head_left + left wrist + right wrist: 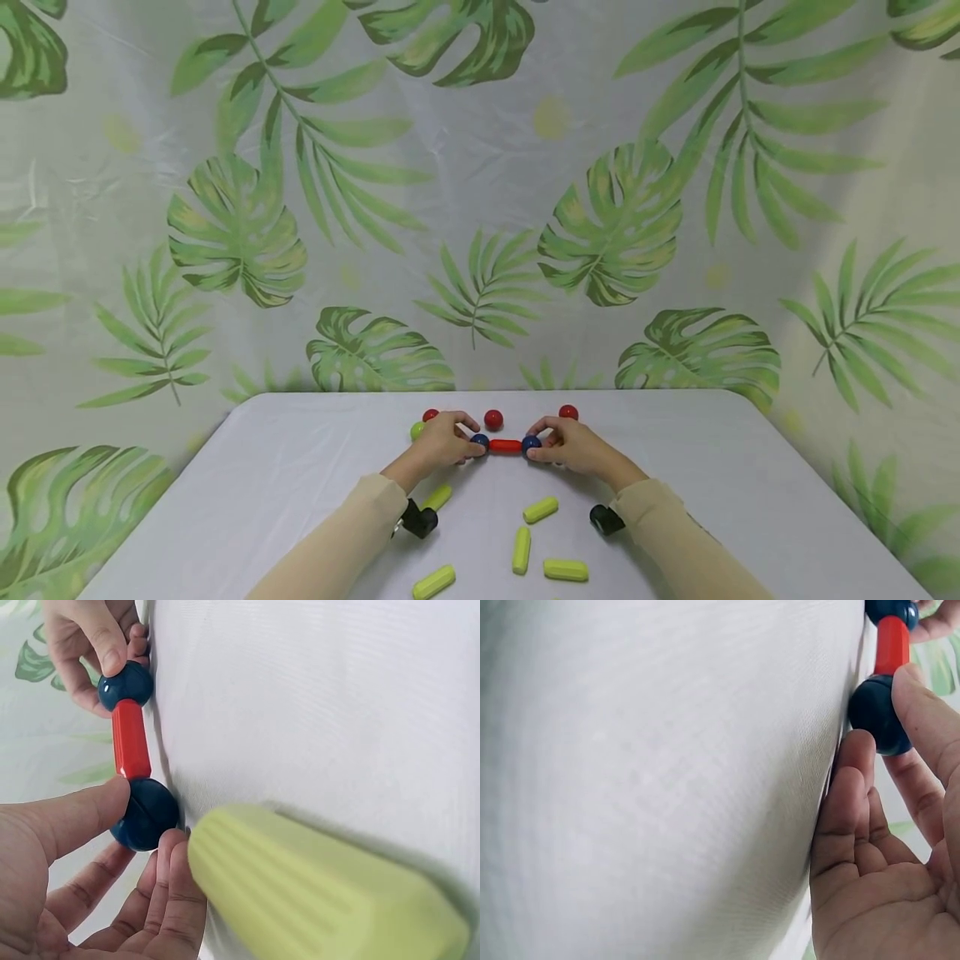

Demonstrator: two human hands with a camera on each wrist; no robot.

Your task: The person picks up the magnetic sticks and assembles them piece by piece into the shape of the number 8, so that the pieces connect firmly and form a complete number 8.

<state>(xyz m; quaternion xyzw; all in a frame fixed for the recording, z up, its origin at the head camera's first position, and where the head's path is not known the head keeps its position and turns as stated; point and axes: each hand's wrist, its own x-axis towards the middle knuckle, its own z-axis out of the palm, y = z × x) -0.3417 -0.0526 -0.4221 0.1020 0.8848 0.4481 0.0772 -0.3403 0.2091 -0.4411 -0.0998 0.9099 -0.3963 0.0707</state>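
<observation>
Left hand (444, 438) pinches one blue ball (150, 814), right hand (576, 443) pinches another blue ball (876, 712), with a red rod (505, 446) between them.

left arm (333, 533), right arm (690, 533) stretched forward, converging; left hand (448, 440), right hand (573, 443) facing each other, fingers (184, 900) curved, pinching

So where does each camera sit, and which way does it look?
Head: worn on the head, looking forward and down at the white-covered table and leaf-patterned backdrop; left hand, right hand and beige sleeves show.
Left wrist: on that wrist, looking along the left hand at the glossy navy ball it pinches; the right hand shows beyond.
Right wrist: on that wrist, looking along the right hand at the other navy ball; left-hand fingers show top right.
Both wrist views share the red ribbed rod between the balls.
</observation>
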